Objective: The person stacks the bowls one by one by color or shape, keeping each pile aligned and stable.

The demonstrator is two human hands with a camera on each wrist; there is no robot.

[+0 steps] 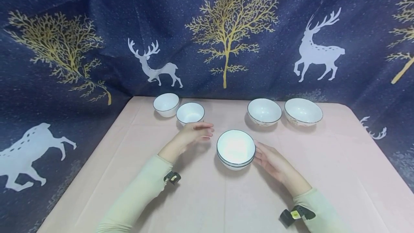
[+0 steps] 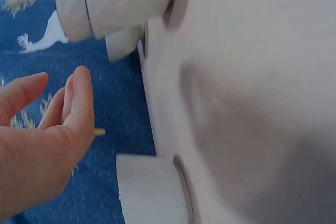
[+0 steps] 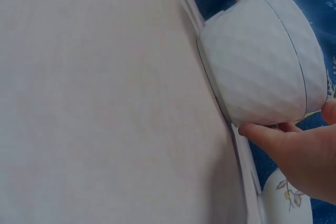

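A nested stack of white bowls (image 1: 236,148) with dark rims stands mid-table. In the right wrist view the stack (image 3: 257,61) shows a faceted outer wall. My right hand (image 1: 273,163) touches its right side, with fingertips against the outer wall. To the stack's left, my left hand (image 1: 191,136) hovers apart from it, fingers extended and holding nothing. Just behind the left hand sits a small white bowl (image 1: 190,112), its front partly covered by that hand. The left wrist view shows the left hand (image 2: 47,140) empty between the stack (image 2: 121,3) and a bowl (image 2: 152,192).
Another small white bowl (image 1: 166,104) stands at the back left. Two wider bowls, one at centre right (image 1: 264,111) and one farther right (image 1: 303,111), have floral outsides. A pink cloth (image 1: 200,204) covers the table; a dark blue deer-patterned curtain (image 1: 252,64) hangs behind.
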